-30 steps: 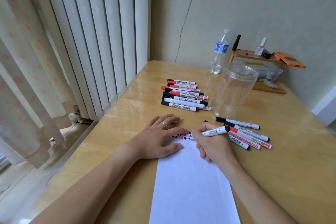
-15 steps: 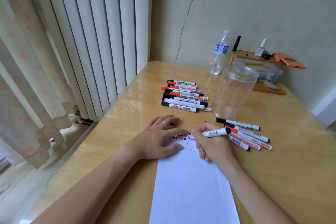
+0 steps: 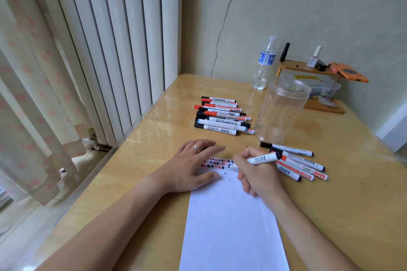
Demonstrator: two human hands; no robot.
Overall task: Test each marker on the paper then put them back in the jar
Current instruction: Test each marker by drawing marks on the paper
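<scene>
In the head view, a white sheet of paper is seen lying on a light wooden table, its far edge covered with a row of small red and black test marks. The left hand is laid flat on the upper left corner of the paper, fingers straight and spread, nothing being grasped; a ring is worn on one finger. The right hand is clenched around a white marker with a black end, which is held in a writing grip with its tip down at the paper beside the marks. Just to the right of that hand, a loose group of markers is spread on the table, some with black ends and some with red. Further back, a second batch of markers is stacked side by side in a tidy pile. A clear plastic jar is stood upright without a lid between the two groups, and no markers can be made out inside it. Behind the jar, a water bottle is placed near the cracked wall, beside a small wooden shelf carrying a nail polish bottle and an orange case. A white radiator and a patterned curtain are seen at the left
</scene>
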